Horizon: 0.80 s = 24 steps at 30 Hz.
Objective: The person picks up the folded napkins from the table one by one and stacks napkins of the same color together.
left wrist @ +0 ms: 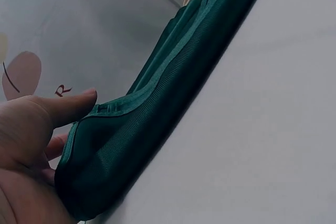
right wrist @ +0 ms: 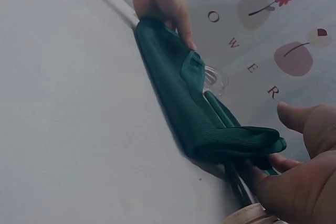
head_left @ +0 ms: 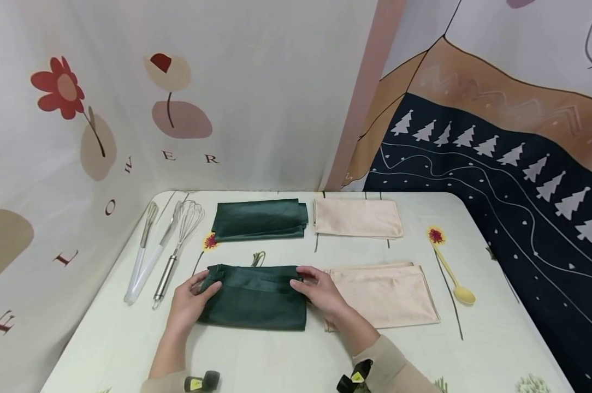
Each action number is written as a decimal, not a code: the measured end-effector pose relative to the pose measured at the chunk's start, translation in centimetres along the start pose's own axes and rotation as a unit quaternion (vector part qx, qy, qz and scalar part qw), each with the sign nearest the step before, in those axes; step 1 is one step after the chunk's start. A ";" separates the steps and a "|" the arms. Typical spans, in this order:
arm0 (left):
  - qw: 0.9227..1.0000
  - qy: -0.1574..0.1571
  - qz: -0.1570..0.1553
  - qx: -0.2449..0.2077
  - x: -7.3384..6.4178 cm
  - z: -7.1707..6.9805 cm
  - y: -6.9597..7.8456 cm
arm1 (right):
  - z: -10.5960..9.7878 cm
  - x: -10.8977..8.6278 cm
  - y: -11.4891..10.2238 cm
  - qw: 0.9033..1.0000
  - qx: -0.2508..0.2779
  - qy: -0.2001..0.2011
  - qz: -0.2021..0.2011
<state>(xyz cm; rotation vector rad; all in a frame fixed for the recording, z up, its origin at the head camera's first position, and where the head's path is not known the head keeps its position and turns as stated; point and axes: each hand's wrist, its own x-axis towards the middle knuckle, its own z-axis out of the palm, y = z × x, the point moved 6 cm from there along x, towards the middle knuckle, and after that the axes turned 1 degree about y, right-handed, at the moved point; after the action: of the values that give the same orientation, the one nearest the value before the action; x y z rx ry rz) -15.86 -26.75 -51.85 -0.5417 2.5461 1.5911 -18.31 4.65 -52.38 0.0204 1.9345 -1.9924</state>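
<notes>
A folded dark green satin cloth (head_left: 256,305) lies at the front middle of the table, its upper edge slightly raised. At its left end my left hand (head_left: 190,300) pinches the upper corner, thumb (left wrist: 79,104) on top and fingers beneath. My right hand (head_left: 323,292) is at the upper right corner. In the right wrist view, its thumb (right wrist: 293,116) stands off the green cloth (right wrist: 184,114), while its other fingers reach under the end. A folded beige satin cloth (head_left: 382,300) lies beside it, close below my right forearm.
Behind lie another folded green cloth (head_left: 259,221) and another beige one (head_left: 357,218). On the left are a metal whisk (head_left: 178,245) and two white-handled utensils, one with its handle (head_left: 148,273) nearest the whisk. A yellow spoon (head_left: 455,278) lies to the right. Printed fabric walls (head_left: 261,109) rise behind the table.
</notes>
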 end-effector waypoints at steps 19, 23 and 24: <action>0.999 0.019 -0.011 0.040 -0.1 -1.4 -1.0 | 0.5 -0.6 -0.6 0.963 -0.244 -0.071 -0.085; 0.999 0.004 0.001 0.054 0.0 -1.5 -1.1 | 0.6 -0.8 -0.6 0.952 -0.267 -0.114 -0.095; 0.998 0.002 0.002 0.056 0.0 -1.5 -1.1 | 0.6 -0.9 -0.7 0.952 -0.263 -0.123 -0.098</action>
<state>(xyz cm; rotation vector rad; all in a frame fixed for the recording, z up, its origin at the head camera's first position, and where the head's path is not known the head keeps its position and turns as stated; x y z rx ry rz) -15.32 -28.51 -52.10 -0.5295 2.6221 1.4377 -17.49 4.27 -51.48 -0.5478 2.2945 -1.4333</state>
